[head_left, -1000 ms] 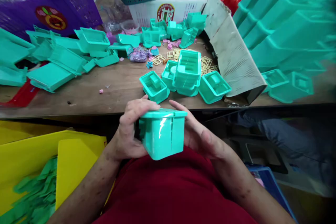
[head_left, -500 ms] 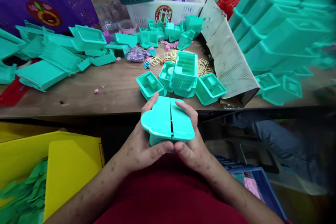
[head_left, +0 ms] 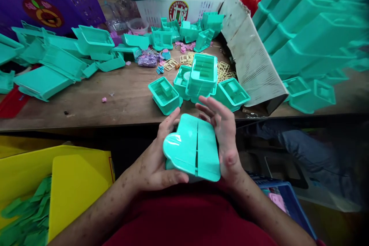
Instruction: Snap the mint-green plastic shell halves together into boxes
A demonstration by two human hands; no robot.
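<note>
A turquoise plastic box with a two-part lid, rounded on its left side and split by a narrow dark slit, is in front of my body below the table edge. My left hand grips its left side, thumb along the near edge and fingers behind. On the right, my right hand has its fingers stretched out and apart, the palm close against the lid's edge; whether it touches I cannot tell. Beyond them on the table stand several open turquoise boxes, one of them a taller stack.
Turquoise panels pile up at the left. A cardboard flap borders tall stacked turquoise boxes on the right. Purple and white baskets line the back. A yellow bin and a blue crate stand below.
My right hand has let go of the box and opened, its fingers now raised beside it. The box has shifted slightly right and nearer, tilted a little, in my left hand.
</note>
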